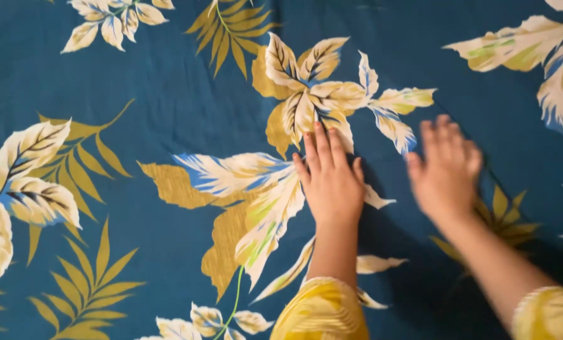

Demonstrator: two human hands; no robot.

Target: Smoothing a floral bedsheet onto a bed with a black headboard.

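Note:
A dark teal cloth (pixel 180 101) printed with cream and mustard leaves fills the whole view. My left hand (pixel 330 179) lies flat on it, palm down, fingers together and pointing away from me, beside a large leaf print. My right hand (pixel 445 170) is a little to the right, also palm down over the cloth, fingers slightly spread; it is blurred, so I cannot tell whether it touches the fabric. Neither hand holds anything. Both arms wear yellow patterned sleeves (pixel 322 311).
The printed cloth reaches every edge of the frame; no other object shows. A faint crease (pixel 483 157) runs diagonally near my right hand.

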